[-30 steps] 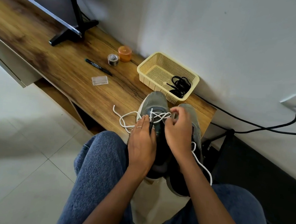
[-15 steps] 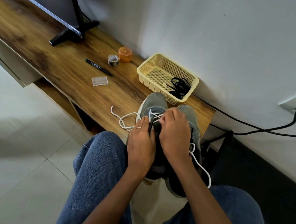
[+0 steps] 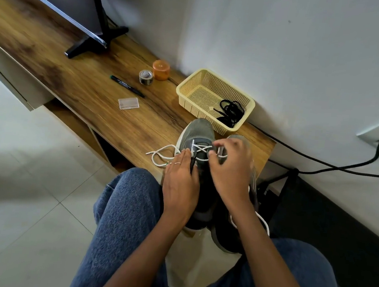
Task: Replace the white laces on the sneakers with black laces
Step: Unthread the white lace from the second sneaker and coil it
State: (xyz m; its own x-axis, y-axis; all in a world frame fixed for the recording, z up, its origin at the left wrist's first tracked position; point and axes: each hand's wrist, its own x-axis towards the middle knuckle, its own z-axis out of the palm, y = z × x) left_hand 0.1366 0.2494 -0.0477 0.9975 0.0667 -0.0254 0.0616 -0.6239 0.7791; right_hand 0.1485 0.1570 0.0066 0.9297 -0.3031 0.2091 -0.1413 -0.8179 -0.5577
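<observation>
Two grey sneakers (image 3: 197, 132) are stood side by side at the near edge of the tabletop (image 3: 91, 94), toes pointing away. The left hand (image 3: 181, 184) is laid flat on the left sneaker, its straight fingers (image 3: 186, 153) touching the crossed white lace (image 3: 200, 148). The right hand (image 3: 230, 168) is curled over the eyelets, its fingers (image 3: 215, 156) pinching the lace. A loose lace end is trailed to the left over the tabletop. Beyond, black laces (image 3: 231, 111) are coiled in a yellow basket (image 3: 189, 86). No writing can be read.
</observation>
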